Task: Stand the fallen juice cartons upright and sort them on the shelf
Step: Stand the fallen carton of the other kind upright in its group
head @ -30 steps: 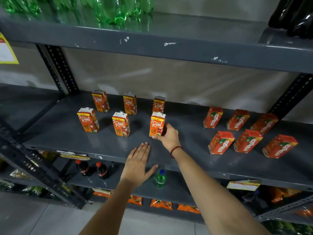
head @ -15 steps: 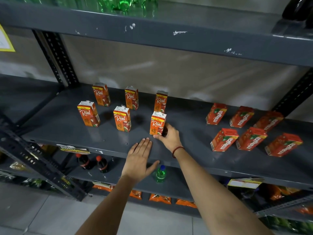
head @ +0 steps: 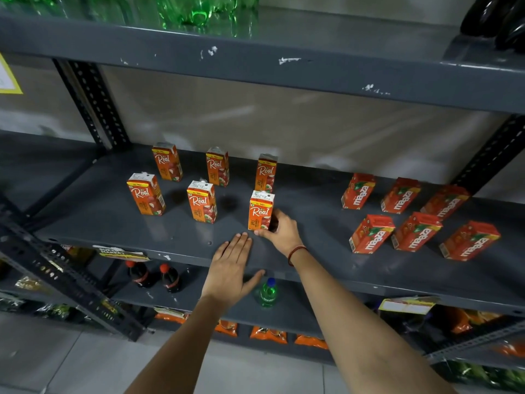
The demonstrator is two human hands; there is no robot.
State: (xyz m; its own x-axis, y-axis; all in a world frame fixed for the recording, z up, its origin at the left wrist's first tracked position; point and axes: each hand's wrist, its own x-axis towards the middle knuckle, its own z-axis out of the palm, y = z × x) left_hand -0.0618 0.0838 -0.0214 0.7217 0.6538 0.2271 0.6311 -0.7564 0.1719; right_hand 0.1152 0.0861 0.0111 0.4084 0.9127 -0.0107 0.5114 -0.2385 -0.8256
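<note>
Several orange Real juice cartons stand upright in two rows on the left half of the grey shelf (head: 312,251). My right hand (head: 279,230) grips the front right Real carton (head: 260,213) at its base; the carton stands on the shelf. My left hand (head: 233,268) lies flat with fingers apart on the shelf's front edge, just left of that carton, holding nothing. Several red Maaza cartons (head: 414,231) stand in two rows on the right half, appearing tilted in the wide-angle view.
Green bottles (head: 199,12) sit on the shelf above, dark bottles (head: 500,21) at its right end. Below are two cola bottles (head: 154,277), a small green bottle (head: 268,292) and orange snack packets (head: 268,334). Perforated uprights (head: 93,100) frame the bay.
Both hands stay nearly where they were. My right hand keeps hold of the front right Real carton; the view has shifted slightly.
</note>
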